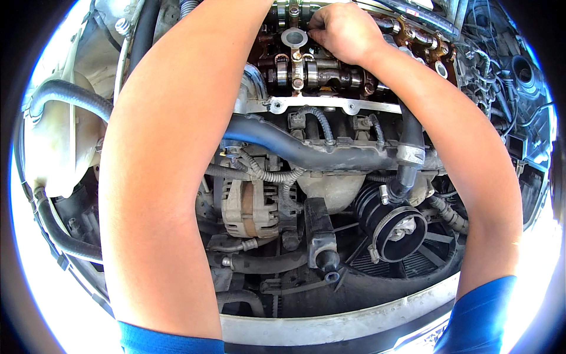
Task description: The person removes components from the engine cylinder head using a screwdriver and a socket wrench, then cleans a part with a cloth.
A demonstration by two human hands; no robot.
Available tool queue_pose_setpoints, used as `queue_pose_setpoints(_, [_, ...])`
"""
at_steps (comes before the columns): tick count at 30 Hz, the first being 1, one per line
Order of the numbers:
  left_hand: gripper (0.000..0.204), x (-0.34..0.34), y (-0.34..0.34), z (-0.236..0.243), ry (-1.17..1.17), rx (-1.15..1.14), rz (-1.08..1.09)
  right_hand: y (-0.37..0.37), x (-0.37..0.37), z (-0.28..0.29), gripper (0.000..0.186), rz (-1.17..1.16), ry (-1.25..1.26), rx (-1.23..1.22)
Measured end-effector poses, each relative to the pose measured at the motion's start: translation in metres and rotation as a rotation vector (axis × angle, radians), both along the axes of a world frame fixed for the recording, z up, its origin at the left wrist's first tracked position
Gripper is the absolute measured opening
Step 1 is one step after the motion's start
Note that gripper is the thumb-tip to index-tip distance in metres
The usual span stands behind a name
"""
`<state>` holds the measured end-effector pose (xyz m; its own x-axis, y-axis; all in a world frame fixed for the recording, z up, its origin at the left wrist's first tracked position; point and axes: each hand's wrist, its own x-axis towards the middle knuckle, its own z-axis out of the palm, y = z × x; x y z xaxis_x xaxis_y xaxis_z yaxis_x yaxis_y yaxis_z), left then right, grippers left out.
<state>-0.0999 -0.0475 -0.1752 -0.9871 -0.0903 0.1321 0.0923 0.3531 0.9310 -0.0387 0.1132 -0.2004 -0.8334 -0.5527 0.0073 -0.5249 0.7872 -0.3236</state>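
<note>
My right hand [346,32] reaches into the top of the opened engine, its fingers curled and pressed together beside a camshaft. Whatever the fingertips pinch, if anything, is hidden down in the engine. Around it lies the oily brown cylinder head [272,40], with a round metal-rimmed spark plug hole [294,38] just left of the hand. A nearer camshaft [336,78] with its bearing caps runs across below the hand. My left forearm crosses the left half of the view and leaves at the top edge, so my left hand is beyond the picture.
A thick black hose [265,138] crosses in front of the engine. Nearer are an alternator [247,206], a ribbed intake duct with its open end [401,234] and the car's front panel edge [330,327]. A whitish reservoir [62,141] stands left; wiring and connectors [492,74] crowd the right.
</note>
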Motion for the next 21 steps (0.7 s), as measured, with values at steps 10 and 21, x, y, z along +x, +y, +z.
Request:
queue_pose_setpoints(10, [0.024, 0.0001, -0.0012, 0.0036, -0.097, 0.107, -0.069, 0.0013, 0.0016, 0.0059, 0.013, 0.018, -0.029, -0.016])
queue_pose_setpoints(21, [0.027, -0.0033, -0.0046, 0.0011, 0.038, 0.122, 0.016, -0.0015, -0.0019, 0.0006, 0.013, -0.002, -0.009, 0.042])
